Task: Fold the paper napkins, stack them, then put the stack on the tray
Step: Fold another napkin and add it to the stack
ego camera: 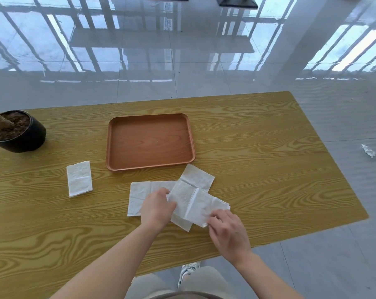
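An empty brown tray [150,117] lies on the wooden table. A folded white napkin [79,179] rests to its front left. In front of the tray several unfolded white napkins overlap. My left hand [157,209] pinches the left edge of the top napkin [194,198], and my right hand [229,230] grips its near right corner, part of it lifted off the table. Another napkin [137,197] lies flat under my left hand, and one more [198,175] pokes out toward the tray.
A black plant pot [21,137] with soil stands at the table's far left. A crumpled scrap [368,150] lies on the glossy floor to the right. The table's right edge [333,160] is close to the napkins.
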{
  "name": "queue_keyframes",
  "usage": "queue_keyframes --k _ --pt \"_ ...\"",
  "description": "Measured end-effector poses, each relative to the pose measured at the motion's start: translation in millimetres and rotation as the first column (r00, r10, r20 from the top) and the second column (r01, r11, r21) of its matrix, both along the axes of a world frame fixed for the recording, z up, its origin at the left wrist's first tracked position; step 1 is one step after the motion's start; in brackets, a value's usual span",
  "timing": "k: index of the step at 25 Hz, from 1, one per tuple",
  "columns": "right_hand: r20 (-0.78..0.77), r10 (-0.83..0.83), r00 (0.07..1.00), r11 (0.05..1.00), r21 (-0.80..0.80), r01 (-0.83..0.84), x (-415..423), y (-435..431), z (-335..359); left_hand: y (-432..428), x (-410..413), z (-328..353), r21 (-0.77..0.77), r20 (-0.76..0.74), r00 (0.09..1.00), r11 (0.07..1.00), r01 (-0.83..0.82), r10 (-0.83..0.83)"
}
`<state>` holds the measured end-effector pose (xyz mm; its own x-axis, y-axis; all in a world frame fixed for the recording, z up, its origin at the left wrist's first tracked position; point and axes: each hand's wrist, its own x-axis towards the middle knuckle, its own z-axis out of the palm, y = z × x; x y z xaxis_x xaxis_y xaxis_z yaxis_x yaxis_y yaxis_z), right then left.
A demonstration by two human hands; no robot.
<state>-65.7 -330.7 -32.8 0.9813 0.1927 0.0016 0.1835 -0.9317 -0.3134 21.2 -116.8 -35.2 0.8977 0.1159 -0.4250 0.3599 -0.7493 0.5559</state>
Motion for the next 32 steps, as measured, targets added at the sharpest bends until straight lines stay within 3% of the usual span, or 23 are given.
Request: queue_keyframes --k 4,8,11,14,19,24,27,30,32 --pt "0.021 -0.001 1.000 0.998 0.060 0.000 3 -2 3 -2 4 0 -0.039 -0.045 0.998 0.998 -0.056 0.054" --pt "0.069 0.040 0.997 0.996 0.082 -0.045 10 11 10 17 -4 12 -0.230 0.010 0.985 0.959 -0.165 0.172" --pt "0.119 0.120 0.986 0.986 0.104 -0.133 26 39 16 55 -23 23 -0.366 0.061 0.931 0.875 -0.315 0.361" --pt "0.148 0.233 0.961 0.962 0.108 -0.250 44 85 18 105 -48 28 -0.450 0.049 0.817 0.743 -0.495 0.574" --pt "0.109 0.420 0.901 0.902 0.064 -0.428 57 163 11 167 -81 18 -0.427 -0.049 0.633 0.557 -0.712 0.772" --pt "-0.019 0.514 0.858 0.857 0.048 -0.512 51 204 -5 203 -96 4 -0.356 -0.089 0.571 0.509 -0.783 0.816" --pt "-0.055 0.429 0.902 0.898 0.131 -0.419 49 205 -8 214 -103 -1 -0.314 -0.073 0.585 0.538 -0.782 0.808" --pt "-0.162 0.130 0.978 0.960 0.269 -0.083 49 199 -6 225 -106 -6 -0.272 -0.056 0.589 0.556 -0.786 0.806" --pt "-0.295 -0.003 0.956 0.953 0.289 0.093 49 195 -5 228 -105 -5 -0.200 -0.022 0.618 0.602 -0.773 0.786"
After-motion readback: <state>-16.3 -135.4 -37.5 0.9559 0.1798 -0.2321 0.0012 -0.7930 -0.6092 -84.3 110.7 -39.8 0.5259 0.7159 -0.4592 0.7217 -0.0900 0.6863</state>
